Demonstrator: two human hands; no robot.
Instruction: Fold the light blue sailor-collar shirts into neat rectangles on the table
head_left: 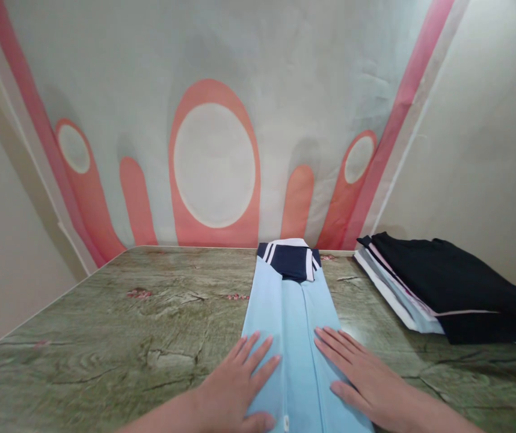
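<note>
Wood-patterned table (104,319) fills the lower frame. At bottom centre, the left hand (235,385) and right hand (359,370) lie spread, grips released, on a folded blue garment (297,331), seemingly to press its sides flat; stacked clothes (456,279) sit apart, middle right.

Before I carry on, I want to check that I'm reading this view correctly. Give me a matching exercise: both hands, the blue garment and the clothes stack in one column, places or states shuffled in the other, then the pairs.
Column one
1. left hand
2. right hand
3. blue garment
4. clothes stack

Column two
A. right of the garment, black cloth on top
B. fingers over the garment's right side
C. beneath both hands, navy and white at its far end
D. fingers spread over the garment's left side

Pairs: 1-D, 2-B, 3-C, 4-A
</note>
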